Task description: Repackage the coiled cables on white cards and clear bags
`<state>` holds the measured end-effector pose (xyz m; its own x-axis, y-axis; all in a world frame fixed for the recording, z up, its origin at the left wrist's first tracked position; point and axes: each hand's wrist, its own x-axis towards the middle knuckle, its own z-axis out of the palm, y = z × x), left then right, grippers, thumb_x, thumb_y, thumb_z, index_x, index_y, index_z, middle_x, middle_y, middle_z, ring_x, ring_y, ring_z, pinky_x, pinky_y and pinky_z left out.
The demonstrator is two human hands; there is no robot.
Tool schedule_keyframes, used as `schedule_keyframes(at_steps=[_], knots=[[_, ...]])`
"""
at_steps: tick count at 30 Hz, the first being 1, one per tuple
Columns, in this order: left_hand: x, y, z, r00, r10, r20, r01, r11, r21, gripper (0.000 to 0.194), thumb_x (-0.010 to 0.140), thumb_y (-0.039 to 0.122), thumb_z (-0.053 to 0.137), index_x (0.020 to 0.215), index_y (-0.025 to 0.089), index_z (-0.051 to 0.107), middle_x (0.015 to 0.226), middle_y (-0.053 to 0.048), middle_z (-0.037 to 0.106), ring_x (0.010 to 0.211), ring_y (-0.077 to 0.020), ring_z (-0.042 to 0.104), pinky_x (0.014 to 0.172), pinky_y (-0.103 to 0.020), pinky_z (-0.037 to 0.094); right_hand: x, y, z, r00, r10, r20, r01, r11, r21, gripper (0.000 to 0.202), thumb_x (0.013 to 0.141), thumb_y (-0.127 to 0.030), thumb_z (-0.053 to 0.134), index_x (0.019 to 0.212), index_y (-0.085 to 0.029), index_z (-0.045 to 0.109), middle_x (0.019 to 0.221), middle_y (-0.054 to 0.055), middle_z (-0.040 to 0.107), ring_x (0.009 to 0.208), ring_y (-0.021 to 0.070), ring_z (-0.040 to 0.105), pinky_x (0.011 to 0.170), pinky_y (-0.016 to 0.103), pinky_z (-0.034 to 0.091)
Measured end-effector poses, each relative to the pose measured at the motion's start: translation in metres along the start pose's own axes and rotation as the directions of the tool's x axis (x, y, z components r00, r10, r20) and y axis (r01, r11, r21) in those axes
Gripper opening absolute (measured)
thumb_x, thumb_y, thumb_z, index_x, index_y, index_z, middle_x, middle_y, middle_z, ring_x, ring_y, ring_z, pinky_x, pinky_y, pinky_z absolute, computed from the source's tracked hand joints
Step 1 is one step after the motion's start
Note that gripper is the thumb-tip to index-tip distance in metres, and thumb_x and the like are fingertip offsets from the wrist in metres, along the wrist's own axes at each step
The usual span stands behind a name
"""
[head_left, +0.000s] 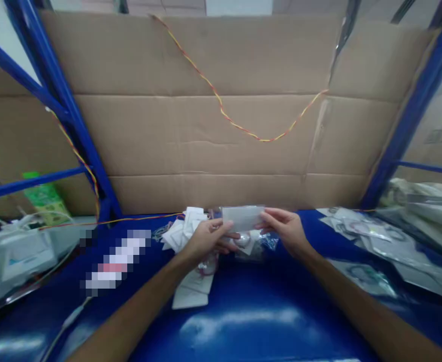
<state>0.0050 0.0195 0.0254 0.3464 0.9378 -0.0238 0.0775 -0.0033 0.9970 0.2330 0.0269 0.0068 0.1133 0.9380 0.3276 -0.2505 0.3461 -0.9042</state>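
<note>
The pale, translucent packet point(243, 218) is just below the centre of the frame, pinched at its left edge by the left hand point(211, 235) and at its right edge by the right hand point(285, 226). From my remote post I can't gauge the firmness; I judge that an uneven pull could crease it, or a slack pinch drop it among the white cards point(193, 291) and clear bags point(269, 242) on the surface point(258, 311).

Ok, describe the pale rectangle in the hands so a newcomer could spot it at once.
Find the blue table below the big cardboard panel. Near its far edge, beside white cards, are the left hand and right hand. The pale rectangle is pinched in both, held up, while the cards lie on the table.
</note>
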Motion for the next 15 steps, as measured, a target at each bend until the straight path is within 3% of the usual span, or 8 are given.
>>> schedule_keyframes(at_steps=[5, 9, 15], knots=[[-0.0015, 0.0030, 0.0012, 0.999, 0.008, -0.040, -0.010, 0.999, -0.038, 0.036, 0.088, 0.040, 0.074, 0.112, 0.014, 0.068, 0.112, -0.017, 0.077, 0.073, -0.0209, 0.078, 0.049, -0.020, 0.053, -0.0009, -0.0025, 0.0008, 1.000, 0.010, -0.017, -0.010, 1.000, 0.009, 0.041, 0.059, -0.042, 0.095, 0.086, -0.015, 0.080, 0.072, 0.008, 0.079, 0.061, 0.0261, 0.077, 0.051, 0.031, 0.060], [-0.0007, 0.0015, 0.0026, 0.991, 0.013, -0.134, -0.023, 0.997, -0.075, 0.032, 0.084, 0.039, 0.077, 0.101, 0.012, 0.074, 0.093, -0.012, 0.078, 0.072, -0.0208, 0.077, 0.045, -0.018, 0.050, -0.0001, -0.0012, 0.0002, 0.997, 0.040, -0.061, -0.040, 0.999, -0.006, 0.043, 0.057, -0.042, 0.096, 0.085, -0.014, 0.081, 0.068, 0.007, 0.077, 0.052, 0.0216, 0.072, 0.045, 0.027, 0.055], [-0.0006, -0.0005, 0.0006, 0.980, 0.027, -0.199, -0.055, 0.989, -0.139, 0.036, 0.068, 0.042, 0.089, 0.079, 0.012, 0.072, 0.071, -0.008, 0.073, 0.069, -0.0206, 0.074, 0.046, -0.020, 0.049, 0.0017, 0.0003, -0.0034, 0.999, 0.043, -0.017, -0.043, 0.999, 0.024, 0.038, 0.060, -0.041, 0.095, 0.084, -0.015, 0.080, 0.072, 0.006, 0.076, 0.046, 0.0149, 0.066, 0.037, 0.021, 0.044]])
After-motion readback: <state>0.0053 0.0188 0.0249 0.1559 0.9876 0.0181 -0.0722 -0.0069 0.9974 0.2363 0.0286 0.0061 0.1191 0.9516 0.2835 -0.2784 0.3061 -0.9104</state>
